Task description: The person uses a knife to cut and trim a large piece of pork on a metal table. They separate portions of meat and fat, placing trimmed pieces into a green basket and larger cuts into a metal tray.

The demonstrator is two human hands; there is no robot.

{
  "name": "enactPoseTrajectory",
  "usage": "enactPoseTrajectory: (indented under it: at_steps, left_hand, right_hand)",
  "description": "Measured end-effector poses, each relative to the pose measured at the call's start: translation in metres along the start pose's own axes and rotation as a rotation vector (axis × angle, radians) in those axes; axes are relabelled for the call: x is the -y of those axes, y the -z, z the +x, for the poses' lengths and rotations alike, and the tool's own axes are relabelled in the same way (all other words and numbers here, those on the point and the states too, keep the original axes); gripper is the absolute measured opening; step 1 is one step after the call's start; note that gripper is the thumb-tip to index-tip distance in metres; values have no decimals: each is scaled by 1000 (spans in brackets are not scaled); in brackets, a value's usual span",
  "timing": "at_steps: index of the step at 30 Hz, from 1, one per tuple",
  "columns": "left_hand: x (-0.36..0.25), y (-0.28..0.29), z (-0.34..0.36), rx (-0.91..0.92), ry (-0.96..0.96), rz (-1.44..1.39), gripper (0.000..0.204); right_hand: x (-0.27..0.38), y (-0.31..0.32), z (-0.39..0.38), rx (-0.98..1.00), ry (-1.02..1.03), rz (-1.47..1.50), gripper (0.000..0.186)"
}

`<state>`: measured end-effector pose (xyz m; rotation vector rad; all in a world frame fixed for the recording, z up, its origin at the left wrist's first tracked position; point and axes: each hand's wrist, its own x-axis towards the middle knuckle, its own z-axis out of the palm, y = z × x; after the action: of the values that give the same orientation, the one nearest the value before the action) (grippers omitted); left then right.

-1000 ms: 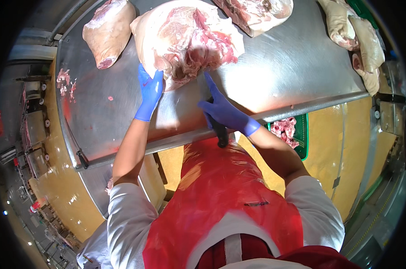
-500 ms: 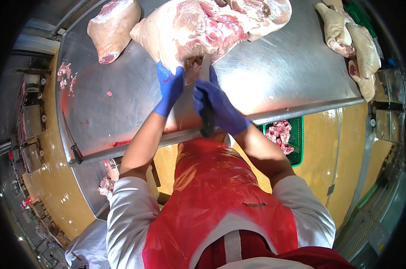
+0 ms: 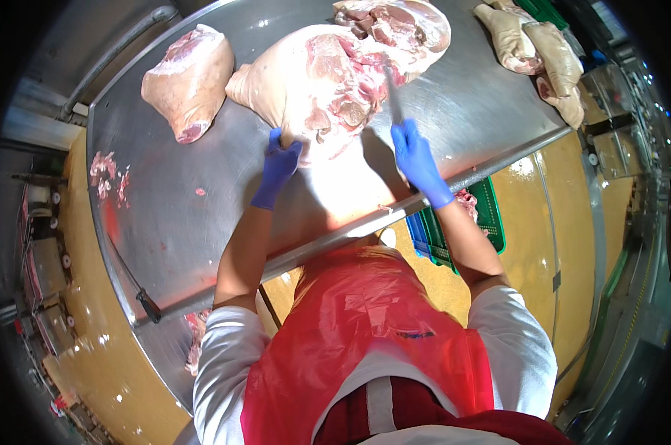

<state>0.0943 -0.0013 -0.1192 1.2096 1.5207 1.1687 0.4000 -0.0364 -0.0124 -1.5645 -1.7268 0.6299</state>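
Note:
A large pork leg lies on the steel table in front of me, pale skin on its left side and cut pink flesh facing up. My left hand, in a blue glove, has its fingers curled on the leg's near skin edge. My right hand, also gloved in blue, grips a knife. Its blade points away from me, blurred, by the right side of the exposed flesh; most of the handle is hidden in my fist.
A smaller skin-on pork piece lies left, a round cut piece behind. Several trotters are far right. Another knife and meat scraps lie at the left. Below the table's front edge stands a green crate holding meat pieces.
My right hand and knife have moved right, away from my left hand; the blade has left the leg's near end. My left hand stays at the leg's near edge. The whole view has shifted.

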Motion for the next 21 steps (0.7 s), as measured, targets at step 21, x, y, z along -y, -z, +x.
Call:
enactPoseTrajectory:
  at_steps: [21]
  left_hand:
    - [-27,78,71,225,-4,148,36]
  right_hand:
    - [-41,67,-19,258,126,-433,25]
